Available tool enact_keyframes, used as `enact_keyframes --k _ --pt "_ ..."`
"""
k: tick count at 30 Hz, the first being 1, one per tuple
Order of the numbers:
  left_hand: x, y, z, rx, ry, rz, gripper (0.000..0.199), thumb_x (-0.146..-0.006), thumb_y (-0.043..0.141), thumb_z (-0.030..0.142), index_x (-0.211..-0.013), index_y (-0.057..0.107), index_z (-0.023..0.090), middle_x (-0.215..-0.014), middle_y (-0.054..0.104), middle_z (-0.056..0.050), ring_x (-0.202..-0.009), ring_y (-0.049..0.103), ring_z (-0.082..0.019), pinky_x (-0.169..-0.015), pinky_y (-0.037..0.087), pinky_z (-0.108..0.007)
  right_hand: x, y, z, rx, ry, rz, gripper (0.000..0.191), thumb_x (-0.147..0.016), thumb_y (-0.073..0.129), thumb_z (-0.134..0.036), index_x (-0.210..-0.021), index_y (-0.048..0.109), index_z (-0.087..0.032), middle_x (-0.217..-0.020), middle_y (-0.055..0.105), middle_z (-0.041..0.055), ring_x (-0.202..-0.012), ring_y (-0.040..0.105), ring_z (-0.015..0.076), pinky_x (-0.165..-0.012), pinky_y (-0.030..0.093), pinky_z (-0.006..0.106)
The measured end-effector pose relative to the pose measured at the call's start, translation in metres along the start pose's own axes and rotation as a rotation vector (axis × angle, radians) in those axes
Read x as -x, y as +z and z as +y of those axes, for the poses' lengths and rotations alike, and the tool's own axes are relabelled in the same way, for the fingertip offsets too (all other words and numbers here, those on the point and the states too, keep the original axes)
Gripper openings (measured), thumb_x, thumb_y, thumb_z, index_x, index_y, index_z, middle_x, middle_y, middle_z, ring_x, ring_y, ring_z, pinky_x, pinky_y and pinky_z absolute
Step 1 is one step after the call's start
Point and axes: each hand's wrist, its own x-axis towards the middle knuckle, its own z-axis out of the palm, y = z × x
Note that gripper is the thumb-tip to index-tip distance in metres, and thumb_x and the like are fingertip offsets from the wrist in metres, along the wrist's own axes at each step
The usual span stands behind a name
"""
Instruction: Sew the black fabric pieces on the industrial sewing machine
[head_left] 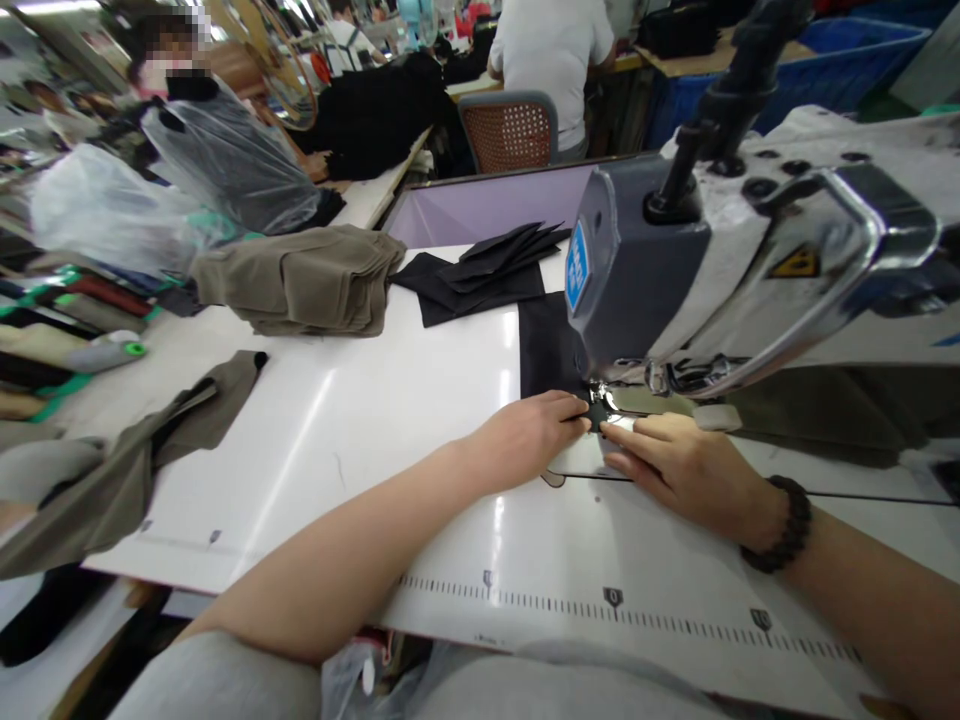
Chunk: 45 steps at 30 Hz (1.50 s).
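Observation:
A grey and white sewing machine (pixel 637 270) stands at the right, its presser foot low over the white table (pixel 405 420). Black fabric (pixel 547 345) lies flat just left of the needle area. My left hand (pixel 529 435) rests at the near edge of this fabric, fingers pressed together on it beside the foot. My right hand (pixel 679 470), with a dark braided bracelet on the wrist, lies just right of the foot, fingers stretched out over the machine's plate. Both hands' fingertips are close together but apart.
Folded brown fabric (pixel 300 275) and black pieces (pixel 487 270) lie at the back. Brown cloth (pixel 187 425) hangs over the left side, near thread spools (pixel 105 350). Olive fabric (pixel 825 410) lies behind my right hand. Beyond are a chair (pixel 510 135) and other people.

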Motion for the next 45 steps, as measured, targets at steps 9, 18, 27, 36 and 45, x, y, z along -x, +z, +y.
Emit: enact_keyframes --k 9,18,27,36,45 --pt "-0.01 -0.002 -0.011 0.036 -0.045 0.002 0.023 -0.09 0.039 0.017 -0.097 0.06 0.008 -0.105 0.057 -0.01 -0.102 0.053 -0.018 -0.091 0.044 -0.029 -0.002 0.007 0.004 0.009 0.084 -0.022 0.035 -0.089 0.038 -0.037 -0.108 0.057 -0.014 -0.077 0.062 0.0061 -0.07 0.057 0.0158 -0.061 0.042 0.026" --pt "-0.014 0.0 -0.018 0.023 -0.065 -0.001 0.022 -0.09 0.04 0.015 -0.098 0.06 0.009 -0.104 0.058 -0.01 -0.101 0.053 -0.019 -0.089 0.045 -0.03 -0.002 0.008 0.005 -0.026 0.076 -0.024 0.035 -0.09 0.036 -0.037 -0.108 0.057 -0.015 -0.076 0.062 0.0059 -0.071 0.056 0.0141 -0.065 0.042 0.024" --pt "-0.016 -0.003 -0.018 -0.023 -0.092 -0.023 0.023 -0.09 0.04 0.017 -0.1 0.06 0.011 -0.103 0.057 -0.009 -0.102 0.051 -0.019 -0.086 0.046 -0.03 -0.003 0.008 0.005 -0.038 0.081 -0.029 0.035 -0.09 0.037 -0.036 -0.107 0.057 -0.015 -0.075 0.061 0.0053 -0.069 0.056 0.014 -0.063 0.043 0.025" --pt "-0.006 -0.007 0.015 -0.038 -0.163 -0.168 0.027 -0.088 0.045 0.033 -0.085 0.062 0.012 -0.087 0.054 -0.008 -0.081 0.053 -0.02 -0.072 0.047 -0.032 0.001 0.01 0.006 -0.014 0.059 0.021 0.037 -0.089 0.039 -0.035 -0.112 0.056 -0.011 -0.08 0.063 0.0075 -0.073 0.059 0.0159 -0.063 0.045 0.026" --pt "0.002 -0.008 0.022 0.066 -0.08 -0.17 0.024 -0.089 0.045 0.026 -0.085 0.063 0.011 -0.091 0.055 -0.008 -0.087 0.052 -0.018 -0.082 0.044 -0.029 0.002 0.004 0.008 -0.021 -0.065 0.02 0.031 -0.089 0.039 -0.03 -0.105 0.059 -0.01 -0.071 0.06 0.0057 -0.065 0.055 0.0139 -0.059 0.041 0.026"
